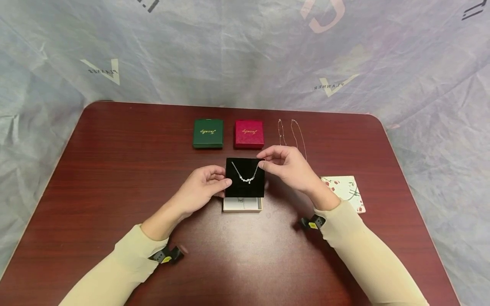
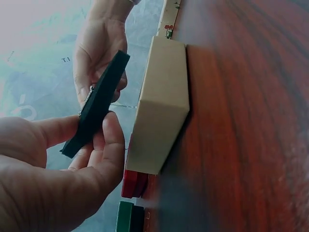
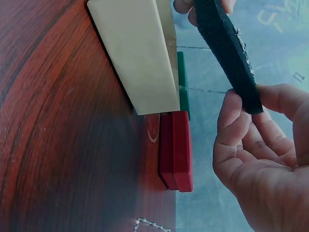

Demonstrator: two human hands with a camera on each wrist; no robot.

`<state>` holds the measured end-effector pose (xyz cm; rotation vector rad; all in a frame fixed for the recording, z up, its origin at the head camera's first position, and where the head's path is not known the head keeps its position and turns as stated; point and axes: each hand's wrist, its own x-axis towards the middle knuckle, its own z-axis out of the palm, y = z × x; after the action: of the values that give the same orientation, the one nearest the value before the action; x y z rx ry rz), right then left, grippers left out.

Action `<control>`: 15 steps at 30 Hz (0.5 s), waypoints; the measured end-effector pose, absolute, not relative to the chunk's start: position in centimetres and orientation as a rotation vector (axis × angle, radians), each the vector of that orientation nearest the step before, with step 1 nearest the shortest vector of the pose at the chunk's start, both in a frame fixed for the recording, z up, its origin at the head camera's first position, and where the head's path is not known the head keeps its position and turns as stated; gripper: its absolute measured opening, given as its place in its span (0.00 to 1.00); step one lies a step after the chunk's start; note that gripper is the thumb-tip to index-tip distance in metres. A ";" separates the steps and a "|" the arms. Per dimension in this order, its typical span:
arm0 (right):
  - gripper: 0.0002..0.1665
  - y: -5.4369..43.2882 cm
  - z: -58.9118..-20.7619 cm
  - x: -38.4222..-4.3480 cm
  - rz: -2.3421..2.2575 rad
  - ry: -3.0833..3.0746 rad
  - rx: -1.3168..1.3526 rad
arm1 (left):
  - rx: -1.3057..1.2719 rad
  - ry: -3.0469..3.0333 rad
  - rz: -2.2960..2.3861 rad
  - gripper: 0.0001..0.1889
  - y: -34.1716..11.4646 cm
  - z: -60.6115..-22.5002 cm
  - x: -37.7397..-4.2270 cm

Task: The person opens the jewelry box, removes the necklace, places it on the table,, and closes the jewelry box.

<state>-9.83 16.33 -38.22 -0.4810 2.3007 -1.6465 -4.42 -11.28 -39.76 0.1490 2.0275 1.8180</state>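
Both hands hold a square black foam pad [image 1: 238, 189] by its opposite sides, raised over an open cream box [image 1: 243, 209]. The left hand [image 1: 202, 185] pinches the pad's left edge between thumb and fingers. At the upper right corner, the right hand [image 1: 288, 166] grips it between thumb and fingertips. A silver necklace [image 1: 248, 180] with a row of sparkling stones lies across the pad's face. In the right wrist view, thin chain ends [image 3: 205, 90] run from behind the pad [image 3: 227, 48] down to the box [image 3: 137, 53]. The pad covers the box's far part in the head view.
A green jewelry box [image 1: 208, 134] and a red jewelry box [image 1: 249, 134] sit shut at the back. Thin chain necklaces [image 1: 298, 129] lie right of them. A white floral lid [image 1: 346, 191] rests under the right forearm. Grey cloth [image 1: 214, 55] hangs behind the table [image 1: 126, 170].
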 end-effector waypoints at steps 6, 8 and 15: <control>0.12 16.2 -38.2 -9.7 -1.597 2.400 -0.555 | 0.129 2.000 1.846 0.16 -11.2 -40.0 -4.4; 0.13 16.3 -38.0 -9.4 -1.561 2.492 -0.613 | 0.130 2.003 1.846 0.16 -11.3 -40.0 -4.4; 0.13 16.2 -37.4 -8.4 -1.311 2.850 -1.037 | 0.123 2.009 1.849 0.17 -11.4 -40.0 -4.4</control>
<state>-8.41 16.24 -37.37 -1.0367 2.8502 -1.3115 -4.43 -11.39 -39.97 0.1227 2.0094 1.8493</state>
